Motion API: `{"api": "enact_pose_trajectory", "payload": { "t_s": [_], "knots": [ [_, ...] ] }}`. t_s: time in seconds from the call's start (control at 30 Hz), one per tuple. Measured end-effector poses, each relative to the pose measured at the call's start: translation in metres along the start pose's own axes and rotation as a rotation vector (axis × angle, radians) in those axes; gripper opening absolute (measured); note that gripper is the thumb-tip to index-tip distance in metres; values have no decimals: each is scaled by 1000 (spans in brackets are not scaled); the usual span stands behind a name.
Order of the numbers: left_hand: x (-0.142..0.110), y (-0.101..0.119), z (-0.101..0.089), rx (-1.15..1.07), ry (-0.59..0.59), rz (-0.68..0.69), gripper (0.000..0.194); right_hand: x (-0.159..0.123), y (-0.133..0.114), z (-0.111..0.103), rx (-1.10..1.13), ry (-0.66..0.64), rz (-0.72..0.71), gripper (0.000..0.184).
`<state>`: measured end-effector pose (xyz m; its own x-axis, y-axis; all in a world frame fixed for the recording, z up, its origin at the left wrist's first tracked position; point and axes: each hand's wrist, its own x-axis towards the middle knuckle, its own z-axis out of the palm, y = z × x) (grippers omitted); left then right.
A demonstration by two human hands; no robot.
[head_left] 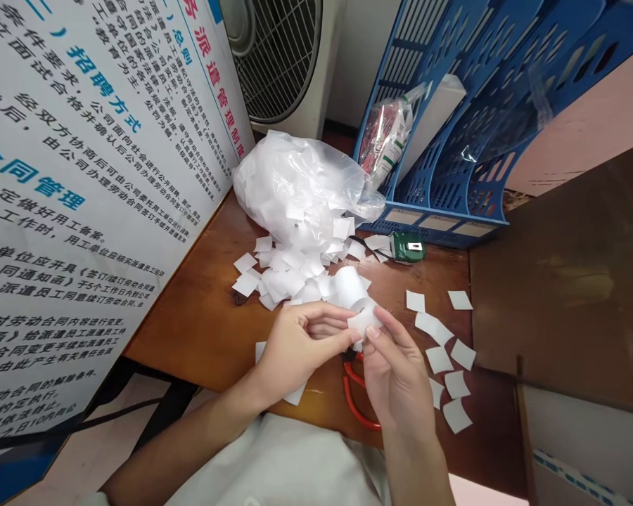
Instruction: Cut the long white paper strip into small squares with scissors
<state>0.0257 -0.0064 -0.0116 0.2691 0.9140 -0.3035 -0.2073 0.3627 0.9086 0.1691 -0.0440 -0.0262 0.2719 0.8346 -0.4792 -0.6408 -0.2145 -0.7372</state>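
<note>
Between my two hands is a small white paper piece [363, 320], curled at its edge. My left hand [300, 344] pinches its left side between thumb and fingers. On its right side, my right hand [398, 369] grips it with thumb and fingertips. Just behind the fingers lies a white paper roll [347, 284]; I cannot tell whether the piece is still joined to it. Red-handled scissors [352, 400] rest on the table under my hands, their blades mostly hidden.
Cut paper squares [290, 277] are heaped before a stuffed clear plastic bag [306, 183]. Several more squares [456, 385] lie at the right of the wooden table [205, 323]. A green tape measure [407, 247] sits by a blue file rack [432, 219]. A printed board [84, 176] stands left.
</note>
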Motion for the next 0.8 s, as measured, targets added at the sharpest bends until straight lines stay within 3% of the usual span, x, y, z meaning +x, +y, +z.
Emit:
{"api": "enact_pose_trajectory", "payload": {
  "t_s": [0.27, 0.6, 0.8],
  "knots": [
    [6, -1, -3, -2, 24, -18, 17, -5, 6, -4, -155, 22, -101, 29],
    [7, -1, -1, -52, -13, -62, 31, -1, 8, -4, -142, 42, -187, 22],
    [8, -3, -1, -90, 5, -68, 22, -2, 14, -1, -161, 81, -270, 22]
  ]
}}
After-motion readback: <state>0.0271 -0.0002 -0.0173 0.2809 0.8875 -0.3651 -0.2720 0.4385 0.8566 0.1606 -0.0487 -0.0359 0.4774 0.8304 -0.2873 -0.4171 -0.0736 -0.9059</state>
